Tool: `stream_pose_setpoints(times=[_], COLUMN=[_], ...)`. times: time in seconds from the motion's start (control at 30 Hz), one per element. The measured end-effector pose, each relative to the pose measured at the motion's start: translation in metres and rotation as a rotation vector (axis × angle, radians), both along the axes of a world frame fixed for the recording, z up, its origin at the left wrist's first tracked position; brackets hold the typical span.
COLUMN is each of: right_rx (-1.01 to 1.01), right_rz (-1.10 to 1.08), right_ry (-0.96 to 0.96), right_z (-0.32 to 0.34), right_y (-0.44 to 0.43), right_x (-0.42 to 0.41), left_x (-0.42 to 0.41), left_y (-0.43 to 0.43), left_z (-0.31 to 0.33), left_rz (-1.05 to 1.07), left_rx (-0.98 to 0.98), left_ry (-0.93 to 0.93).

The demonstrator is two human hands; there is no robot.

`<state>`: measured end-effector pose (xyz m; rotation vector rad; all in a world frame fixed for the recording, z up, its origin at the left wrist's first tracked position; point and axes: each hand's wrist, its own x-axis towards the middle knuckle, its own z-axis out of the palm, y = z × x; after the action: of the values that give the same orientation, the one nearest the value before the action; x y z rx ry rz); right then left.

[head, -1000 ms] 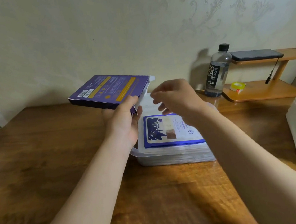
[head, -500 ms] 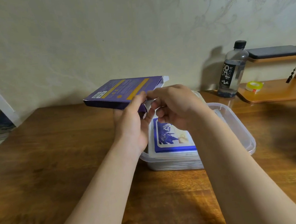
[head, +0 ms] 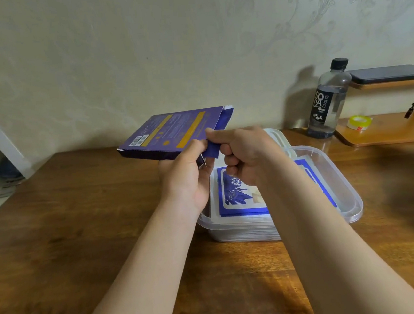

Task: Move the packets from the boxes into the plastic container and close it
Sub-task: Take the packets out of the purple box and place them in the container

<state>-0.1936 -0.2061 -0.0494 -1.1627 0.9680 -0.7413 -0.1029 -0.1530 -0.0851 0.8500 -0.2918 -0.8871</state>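
Thumb and forefinger of the right grip (head: 246, 153) are pressed together on the purple flap (head: 212, 149) at the open end of the box (head: 170, 132), with the other fingers curled underneath. The left grip (head: 185, 181) holds the same box at its near right corner, thumb on the top face and fingers wrapped below. The box is flat and purple, with yellow bands and a barcode label. It is held in the air, slightly tilted, and a pale inner flap shows at its far right corner. What lies inside it cannot be seen.

Just below both hands, the plastic container (head: 351, 193) stands uncovered on the wooden bench (head: 81, 232). It holds a stack of packets (head: 240, 196); the top one is white with a blue border and a blue plant print. The right forearm crosses over part of the stack.

At the back right, by the wall, a bottle (head: 327, 102) with a black cap and dark label stands upright, just beside a low wooden shelf (head: 388, 134). A yellow tape roll (head: 359, 122) lies on the lower board. A dark flat device (head: 390, 73) rests on the upper one.
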Motion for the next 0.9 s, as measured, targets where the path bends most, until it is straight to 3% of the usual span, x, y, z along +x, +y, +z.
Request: stream_pose_setpoints(times=[0.2,0.4,0.5,0.6,0.9], right_rx=[-0.212,-0.767,-1.014,-1.101,-1.218], right_rz=[-0.062,-0.242,-0.008,0.119,0.057], right_ry=[0.195,0.617,0.723,0.736,0.6], right_z=[0.012,0.016,0.01,-0.002,-0.01], right_y=[-0.009,-0.023,-0.024,-0.025,-0.032], right_x=[-0.027,-0.054,-0.056,-0.046,-0.04], left_x=[0.0,-0.001,-0.001,-0.003,-0.008], left_y=[0.0,0.001,0.002,0.003,0.004], left_z=[0.001,0.0,0.0,0.002,0.008], left_rz=[0.065,0.087,0.08,0.088,0.095], left_rx=[0.024,0.032,0.047,0.035,0.046], left_ry=[0.084,0.065,0.064,0.081,0.087])
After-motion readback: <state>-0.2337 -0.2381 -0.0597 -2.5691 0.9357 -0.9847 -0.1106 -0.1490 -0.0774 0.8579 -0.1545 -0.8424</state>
